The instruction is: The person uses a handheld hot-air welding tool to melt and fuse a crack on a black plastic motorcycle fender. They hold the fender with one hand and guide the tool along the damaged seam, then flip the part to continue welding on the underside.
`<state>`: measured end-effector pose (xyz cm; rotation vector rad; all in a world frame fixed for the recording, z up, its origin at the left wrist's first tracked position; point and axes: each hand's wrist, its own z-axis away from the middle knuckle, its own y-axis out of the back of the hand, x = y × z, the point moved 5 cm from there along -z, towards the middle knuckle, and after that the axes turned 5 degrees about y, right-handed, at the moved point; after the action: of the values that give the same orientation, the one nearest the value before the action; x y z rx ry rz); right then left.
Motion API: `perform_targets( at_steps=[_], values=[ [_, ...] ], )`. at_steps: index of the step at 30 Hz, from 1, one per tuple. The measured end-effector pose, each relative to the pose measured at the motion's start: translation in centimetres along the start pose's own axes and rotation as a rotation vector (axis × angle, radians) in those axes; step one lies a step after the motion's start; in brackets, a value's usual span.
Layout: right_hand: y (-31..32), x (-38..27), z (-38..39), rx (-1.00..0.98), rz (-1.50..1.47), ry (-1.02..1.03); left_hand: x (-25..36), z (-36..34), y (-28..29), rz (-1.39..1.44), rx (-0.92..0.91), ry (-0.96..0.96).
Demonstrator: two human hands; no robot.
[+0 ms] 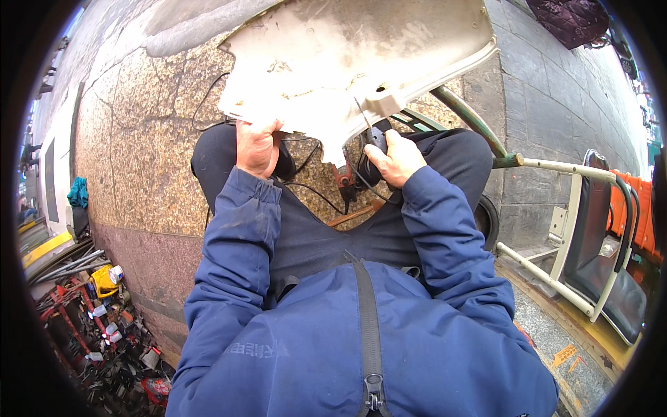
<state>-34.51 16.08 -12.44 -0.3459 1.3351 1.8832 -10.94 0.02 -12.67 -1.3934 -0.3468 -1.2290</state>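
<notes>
A large, dirty white moulded panel (431,42), torn and jagged along its near edge, lies tilted over my knees. My left hand (257,149) is closed on its near left edge, thumb on top, fingers hidden underneath. In my right hand (397,160) is a black-handled tool with a thin metal rod (376,139), which resembles a soldering iron. Its rod points up and away over the panel, close to a raised boss with a dark hole; whether the tip touches cannot be told. Below, between my legs, sits a red and black tool (344,184) among dark cables.
A metal-framed chair (590,257) with a black seat stands at the right, by an orange crate (636,208). A greenish pole (476,121) slants beside my right knee. Cluttered tools and parts (97,326) fill the lower left. A dark cable (201,104) trails over the speckled floor.
</notes>
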Motion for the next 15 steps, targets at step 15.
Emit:
perform_targets(
  at_steps=[15],
  values=[
    [0.02,0.62,-0.23,-0.051,0.037,-0.032,-0.35,-0.1,-0.34,0.039,-0.045,-0.019]
  ],
)
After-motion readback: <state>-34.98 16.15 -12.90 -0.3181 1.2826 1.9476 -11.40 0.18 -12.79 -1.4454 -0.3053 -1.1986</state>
